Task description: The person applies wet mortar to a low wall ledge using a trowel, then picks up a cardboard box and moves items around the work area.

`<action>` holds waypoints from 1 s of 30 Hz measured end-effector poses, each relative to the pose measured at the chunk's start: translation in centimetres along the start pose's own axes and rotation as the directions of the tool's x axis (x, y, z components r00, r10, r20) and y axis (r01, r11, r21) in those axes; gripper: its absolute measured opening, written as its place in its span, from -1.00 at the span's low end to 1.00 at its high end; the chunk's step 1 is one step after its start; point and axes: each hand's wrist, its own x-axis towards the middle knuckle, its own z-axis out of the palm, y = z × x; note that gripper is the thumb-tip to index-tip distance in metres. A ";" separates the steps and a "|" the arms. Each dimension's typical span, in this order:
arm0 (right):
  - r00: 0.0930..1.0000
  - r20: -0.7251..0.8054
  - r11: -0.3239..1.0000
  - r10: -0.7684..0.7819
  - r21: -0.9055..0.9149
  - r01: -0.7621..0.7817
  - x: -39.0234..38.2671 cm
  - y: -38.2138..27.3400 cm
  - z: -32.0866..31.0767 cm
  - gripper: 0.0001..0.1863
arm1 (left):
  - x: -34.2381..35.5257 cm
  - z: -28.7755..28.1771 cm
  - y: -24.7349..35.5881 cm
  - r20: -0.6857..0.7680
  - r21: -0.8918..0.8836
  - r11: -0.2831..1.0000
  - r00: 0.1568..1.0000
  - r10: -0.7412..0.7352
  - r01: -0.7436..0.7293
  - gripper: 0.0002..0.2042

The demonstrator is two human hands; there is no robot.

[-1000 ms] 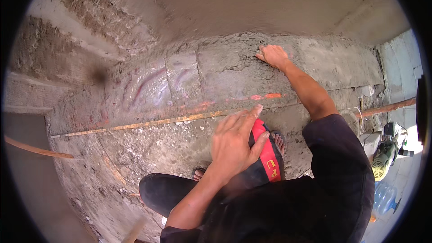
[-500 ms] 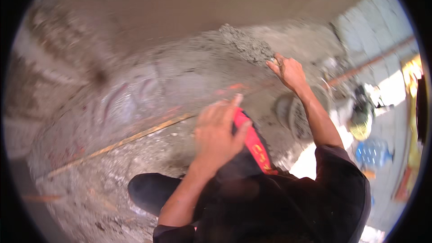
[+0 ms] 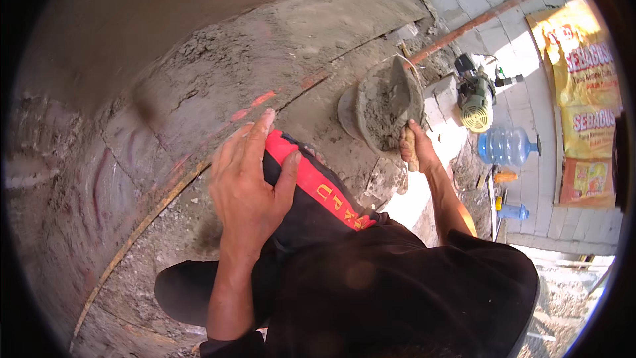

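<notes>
Right hand (image 3: 424, 150) and trowel (image 3: 411, 154) had swung from the mortar strip (image 3: 311, 23) to the bucket (image 3: 360, 109), fingers closed round the handle; left hand (image 3: 248, 179), loosely open, lay by the knee (image 3: 283, 148); the strip looked smooth rightward, rough midway, apparently unfinished leftward.

A right hand (image 3: 423, 150) covers part of a wooden handle (image 3: 411, 148); the tool's far end is hard to make out amid grey mortar (image 3: 379, 116) in a bucket (image 3: 362, 118), which hides most of a round grey container (image 3: 346, 111) to its left. A left hand (image 3: 246, 179) masks part of a trousered knee (image 3: 311, 189), behind which a foot (image 3: 319, 155) is largely concealed. A yellow banner (image 3: 583, 93) runs out of frame at right; a wooden strip (image 3: 165, 203) does likewise at near left. The far-left wall (image 3: 192, 0) is blurred.
</notes>
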 end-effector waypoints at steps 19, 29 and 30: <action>0.400 0.916 -0.515 -0.027 -0.356 0.780 25.5 -10.2 30.4 -0.38 | 0.7 -0.1 2.3 0.025 0.185 0.973 0.990 -0.142 0.135 -0.41; 0.329 0.935 -0.616 -0.129 -0.336 0.713 31.7 -14.5 41.9 -0.39 | 2.9 1.6 2.5 0.007 0.199 0.959 0.978 -0.208 0.202 -0.41; 0.320 0.938 -0.612 -0.131 -0.330 0.718 31.3 -14.4 42.0 -0.39 | 3.1 1.8 2.8 0.010 0.198 0.961 0.980 -0.198 0.193 -0.41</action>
